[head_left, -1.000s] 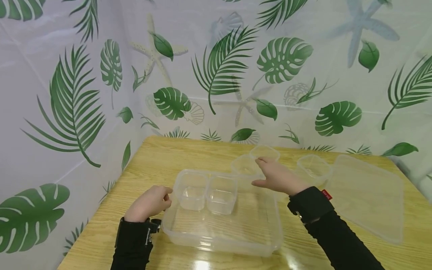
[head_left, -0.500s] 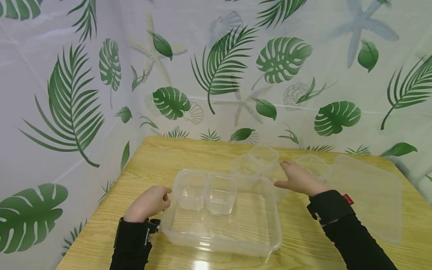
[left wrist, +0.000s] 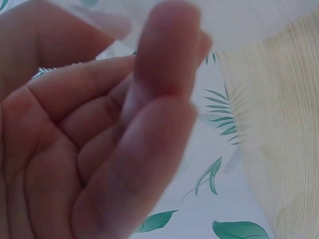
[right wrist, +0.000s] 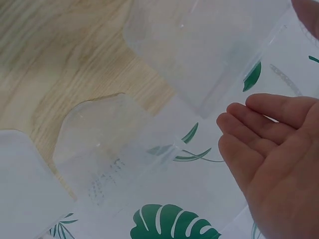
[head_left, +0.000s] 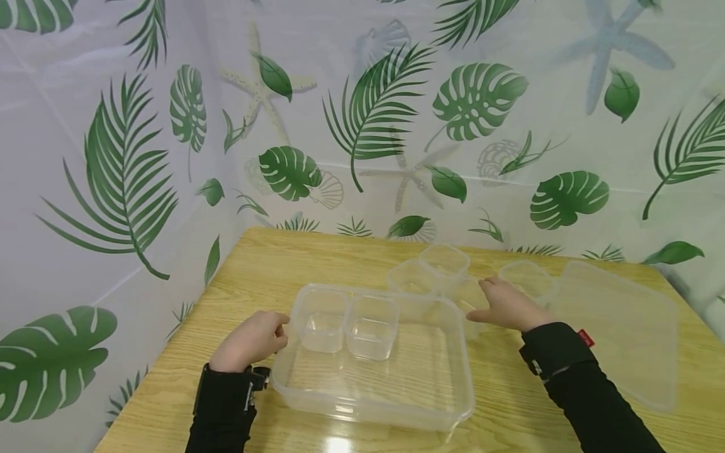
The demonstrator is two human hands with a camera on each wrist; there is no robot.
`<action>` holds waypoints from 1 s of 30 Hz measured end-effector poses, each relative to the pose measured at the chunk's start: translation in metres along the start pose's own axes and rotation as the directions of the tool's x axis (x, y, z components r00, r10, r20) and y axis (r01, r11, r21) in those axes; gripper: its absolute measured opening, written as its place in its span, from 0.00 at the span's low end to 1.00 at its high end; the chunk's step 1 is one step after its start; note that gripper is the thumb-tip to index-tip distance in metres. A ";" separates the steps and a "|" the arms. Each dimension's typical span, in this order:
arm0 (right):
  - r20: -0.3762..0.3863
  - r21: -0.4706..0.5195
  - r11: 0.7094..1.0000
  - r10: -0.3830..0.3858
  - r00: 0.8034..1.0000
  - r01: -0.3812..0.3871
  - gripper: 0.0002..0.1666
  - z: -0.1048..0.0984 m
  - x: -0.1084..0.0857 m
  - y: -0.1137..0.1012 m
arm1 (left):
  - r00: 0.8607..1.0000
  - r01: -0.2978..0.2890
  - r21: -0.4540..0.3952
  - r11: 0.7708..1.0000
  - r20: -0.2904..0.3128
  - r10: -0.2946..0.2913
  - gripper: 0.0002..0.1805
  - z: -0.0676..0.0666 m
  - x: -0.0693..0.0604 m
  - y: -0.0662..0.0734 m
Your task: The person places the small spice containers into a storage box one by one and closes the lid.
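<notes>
A large clear rectangular plastic container [head_left: 385, 412] sits on the table, with two small clear square boxes [head_left: 320, 343] side by side in its back left part. My left hand [head_left: 249, 340] is at its left wall, fingers curled, one fingertip at the rim. In the left wrist view the thumb [left wrist: 167, 55] covers other fingertips, so a pinch cannot be made out. Beyond the back right corner, my right hand [head_left: 506, 305] hovers beside a small clear box [head_left: 466, 289], thumb apart. Straight fingers [right wrist: 239, 129] with nothing between them show in the right wrist view.
More small clear boxes stand behind the large container: one at back left [head_left: 409, 277], one at the back [head_left: 444, 255] and one behind my right hand [head_left: 527, 274]. A flat translucent lid [head_left: 629, 340] lies at the right. A leaf-patterned sheet [head_left: 396, 126] hangs behind the wooden table [head_left: 306, 251].
My right hand has moved to the right, away from the small boxes at the back, and then nearly stopped. My left hand and the large container have stayed in place.
</notes>
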State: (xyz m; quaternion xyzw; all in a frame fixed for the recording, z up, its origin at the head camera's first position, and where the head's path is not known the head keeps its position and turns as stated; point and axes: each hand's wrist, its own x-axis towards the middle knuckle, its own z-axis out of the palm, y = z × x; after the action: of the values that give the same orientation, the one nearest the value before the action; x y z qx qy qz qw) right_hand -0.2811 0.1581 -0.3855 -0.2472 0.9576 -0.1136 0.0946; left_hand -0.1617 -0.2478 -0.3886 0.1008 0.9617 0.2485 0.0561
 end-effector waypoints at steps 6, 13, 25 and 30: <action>-0.005 0.009 1.000 0.008 1.000 -0.008 0.50 0.003 0.001 0.000 | 1.000 -0.012 0.004 1.000 -0.003 0.012 0.06 0.000 0.000 0.001; -0.018 -0.005 1.000 0.006 1.000 -0.006 0.52 0.007 0.004 0.001 | 1.000 -0.014 0.001 1.000 -0.006 0.014 0.06 -0.001 -0.001 0.000; -0.032 -0.027 0.998 0.048 0.998 -0.049 0.53 0.015 0.006 0.003 | 0.999 -0.031 0.016 0.999 -0.010 0.031 0.09 0.001 0.001 0.000; -0.030 -0.042 0.998 0.046 0.998 -0.047 0.53 0.016 0.007 0.004 | 0.999 -0.032 0.020 0.999 -0.012 0.032 0.10 0.001 0.002 -0.001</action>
State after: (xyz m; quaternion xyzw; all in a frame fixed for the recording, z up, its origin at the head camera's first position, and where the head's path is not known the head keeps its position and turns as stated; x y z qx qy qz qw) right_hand -0.2847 0.1550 -0.4029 -0.2252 0.9666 -0.0946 0.0778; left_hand -0.1637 -0.2479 -0.3902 0.1151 0.9628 0.2403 0.0450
